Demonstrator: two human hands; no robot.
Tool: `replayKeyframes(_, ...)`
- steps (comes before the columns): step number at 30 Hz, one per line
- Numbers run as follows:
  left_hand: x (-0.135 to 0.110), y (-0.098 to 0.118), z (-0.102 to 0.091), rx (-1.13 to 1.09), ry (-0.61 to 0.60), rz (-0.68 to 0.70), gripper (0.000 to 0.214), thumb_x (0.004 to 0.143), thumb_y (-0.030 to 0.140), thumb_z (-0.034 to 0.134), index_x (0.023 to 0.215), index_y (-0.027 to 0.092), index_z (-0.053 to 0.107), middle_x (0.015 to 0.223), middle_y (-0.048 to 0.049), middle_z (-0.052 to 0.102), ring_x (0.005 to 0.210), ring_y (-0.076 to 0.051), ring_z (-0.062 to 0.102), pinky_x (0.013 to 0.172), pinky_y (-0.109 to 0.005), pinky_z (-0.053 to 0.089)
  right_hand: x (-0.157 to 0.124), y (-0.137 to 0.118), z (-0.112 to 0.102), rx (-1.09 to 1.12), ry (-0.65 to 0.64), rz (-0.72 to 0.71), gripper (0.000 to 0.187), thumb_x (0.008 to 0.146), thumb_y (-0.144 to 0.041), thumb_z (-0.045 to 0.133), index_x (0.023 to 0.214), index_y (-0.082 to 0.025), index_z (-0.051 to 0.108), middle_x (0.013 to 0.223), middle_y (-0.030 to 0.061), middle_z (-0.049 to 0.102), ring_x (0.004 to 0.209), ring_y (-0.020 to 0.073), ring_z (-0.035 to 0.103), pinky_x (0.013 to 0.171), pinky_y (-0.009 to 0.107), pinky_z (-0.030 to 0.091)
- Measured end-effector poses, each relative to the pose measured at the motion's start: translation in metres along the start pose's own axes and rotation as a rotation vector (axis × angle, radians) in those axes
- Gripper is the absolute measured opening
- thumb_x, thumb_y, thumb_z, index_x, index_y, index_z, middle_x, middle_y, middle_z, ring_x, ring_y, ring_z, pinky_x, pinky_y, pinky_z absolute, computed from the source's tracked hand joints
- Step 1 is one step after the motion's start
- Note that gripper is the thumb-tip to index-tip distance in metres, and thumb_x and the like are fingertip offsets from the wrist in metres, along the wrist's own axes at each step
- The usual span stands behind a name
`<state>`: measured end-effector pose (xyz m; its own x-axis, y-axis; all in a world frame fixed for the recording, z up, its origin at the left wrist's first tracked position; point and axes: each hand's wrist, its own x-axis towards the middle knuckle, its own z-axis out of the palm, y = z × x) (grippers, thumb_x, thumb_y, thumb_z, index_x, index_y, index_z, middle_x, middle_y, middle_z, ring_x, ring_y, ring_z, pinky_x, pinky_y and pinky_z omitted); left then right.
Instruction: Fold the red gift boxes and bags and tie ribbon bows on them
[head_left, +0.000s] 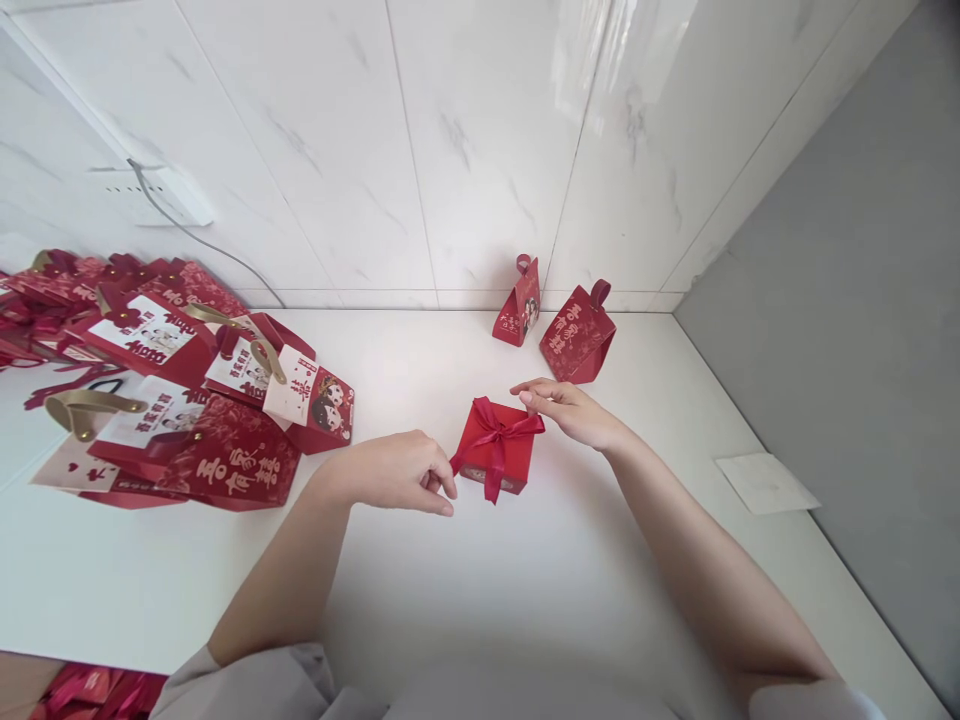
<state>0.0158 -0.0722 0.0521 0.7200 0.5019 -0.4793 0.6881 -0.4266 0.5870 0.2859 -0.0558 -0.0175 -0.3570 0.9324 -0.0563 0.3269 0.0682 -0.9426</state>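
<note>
A red gift box (516, 462) sits on the white table, with a dark red ribbon (496, 432) tied in a bow on its top. At the box's left side is my left hand (405, 472), its fingers loosely bent and the thumb apart. One ribbon tail runs to the edge of that hand; I see no grip on it. My right hand (571, 412) is over the box's far right corner, fingers stretched out, close to the bow's right loop. Whether it touches the ribbon I cannot tell.
Two red handled boxes, a small one (517, 308) and a larger one (579, 335), stand by the tiled wall. Several red and white gift boxes (240, 455) crowd the left. A white flat square (766, 482) lies right. A grey cable (217, 245) hangs from a socket (161, 195).
</note>
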Motion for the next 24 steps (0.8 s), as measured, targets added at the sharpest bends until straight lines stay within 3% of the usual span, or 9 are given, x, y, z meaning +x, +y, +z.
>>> replayKeyframes(3,-0.01,-0.009,-0.009,-0.034,0.109,-0.176,0.031,0.072,0.051,0.064,0.087,0.024,0.072,0.08,-0.0033,0.068,0.068,-0.018,0.061,0.057,-0.026,0.04,0.0,0.001,-0.003,0.027,0.065,-0.002,0.038,0.09,-0.053,0.047,0.082,-0.019,0.062,0.121,0.0066,0.06,0.11,0.022,0.055,0.099,0.039,0.039)
replayKeyframes(6,-0.008,-0.023,-0.014,-0.035,0.218,-0.253,0.06,0.066,0.059,0.068,0.116,0.026,0.06,0.107,-0.0063,0.067,0.094,-0.024,0.063,0.072,-0.028,0.045,0.001,0.005,-0.007,0.091,0.075,0.003,0.035,0.091,-0.051,0.046,0.096,-0.02,0.061,0.121,0.0058,0.06,0.112,0.0198,0.054,0.095,0.036,0.043)
replayKeyframes(9,0.011,-0.04,-0.01,-0.101,0.237,-0.106,0.091,0.062,0.057,0.073,0.14,0.026,0.038,0.143,-0.0116,0.044,0.129,-0.028,0.045,0.095,-0.034,0.041,0.004,0.017,-0.01,0.105,0.039,0.126,0.029,0.094,-0.045,0.044,0.1,-0.021,0.059,0.117,0.0057,0.062,0.099,0.0164,0.061,0.079,0.029,0.049)
replayKeyframes(12,0.035,-0.052,-0.003,-0.208,0.182,0.063,0.094,0.064,0.054,0.074,0.142,0.022,0.032,0.148,-0.0156,0.035,0.135,-0.029,0.036,0.101,-0.037,0.038,0.011,0.036,-0.008,0.068,0.002,0.337,0.022,0.092,-0.035,0.047,0.087,-0.016,0.058,0.087,0.0055,0.068,0.064,0.0128,0.063,0.052,0.022,0.043)
replayKeyframes(14,0.042,-0.053,-0.001,-0.268,0.171,0.1,0.076,0.071,0.055,0.066,0.134,0.022,0.04,0.141,-0.0145,0.043,0.129,-0.026,0.043,0.098,-0.037,0.041,0.017,0.049,-0.004,0.088,-0.035,0.371,0.025,0.092,-0.031,0.047,0.075,-0.015,0.056,0.068,0.0042,0.066,0.052,0.0119,0.059,0.046,0.021,0.04)
replayKeyframes(18,0.028,-0.034,-0.003,-0.188,0.335,-0.027,0.047,0.074,0.058,0.061,0.103,0.021,0.057,0.105,-0.0064,0.061,0.097,-0.021,0.057,0.079,-0.031,0.044,0.027,0.068,0.001,0.159,-0.008,0.351,0.027,0.093,-0.029,0.047,0.07,-0.016,0.051,0.06,0.0034,0.064,0.045,0.0112,0.058,0.039,0.02,0.037)
replayKeyframes(20,0.019,-0.02,-0.004,-0.113,0.283,-0.053,0.04,0.069,0.056,0.066,0.088,0.021,0.061,0.086,-0.0022,0.062,0.078,-0.018,0.056,0.068,-0.028,0.041,0.029,0.074,0.0,0.186,0.02,0.33,0.025,0.093,-0.03,0.048,0.072,-0.016,0.051,0.061,0.0033,0.064,0.045,0.0108,0.058,0.039,0.019,0.037)
replayKeyframes(22,0.013,-0.008,-0.002,-0.058,0.215,-0.041,0.03,0.074,0.051,0.062,0.074,0.02,0.061,0.071,0.0005,0.059,0.061,-0.014,0.051,0.058,-0.027,0.034,0.028,0.077,-0.001,0.203,0.032,0.307,0.025,0.093,-0.031,0.049,0.073,-0.016,0.051,0.062,0.0033,0.064,0.046,0.0107,0.06,0.04,0.019,0.04)
replayKeyframes(24,0.011,0.001,0.0,0.012,0.23,-0.026,0.031,0.08,0.044,0.054,0.062,0.02,0.055,0.061,0.0015,0.054,0.052,-0.012,0.042,0.053,-0.027,0.028,0.027,0.08,-0.002,0.209,0.042,0.286,0.026,0.092,-0.032,0.052,0.072,-0.016,0.052,0.063,0.0035,0.064,0.047,0.011,0.061,0.041,0.019,0.041)
